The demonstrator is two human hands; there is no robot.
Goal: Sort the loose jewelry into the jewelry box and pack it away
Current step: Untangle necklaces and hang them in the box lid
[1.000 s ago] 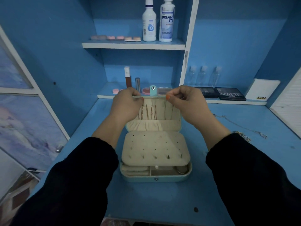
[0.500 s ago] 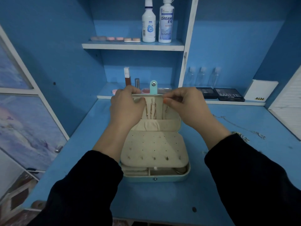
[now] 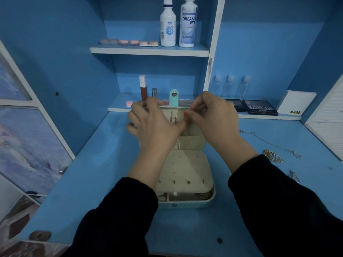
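Observation:
A mint jewelry box (image 3: 194,204) lies open on the blue desk, its cream earring panel (image 3: 185,169) flat and its lid (image 3: 193,140) upright with hooks. My left hand (image 3: 154,125) grips the lid's upper left edge. My right hand (image 3: 213,117) pinches something small and thin at the lid's hooks; the item itself is too small to make out. Loose chains (image 3: 272,156) lie on the desk to the right.
A shelf ledge behind the box holds lip products (image 3: 143,88), a Matte palette (image 3: 260,108) and small clear bottles (image 3: 230,86). Two solution bottles (image 3: 188,23) stand on the upper shelf. A white Nude box (image 3: 295,104) leans at the right.
Both hands have moved inward along the lid's top toward each other. The right hand's fingers now meet the left hand's near the hooks.

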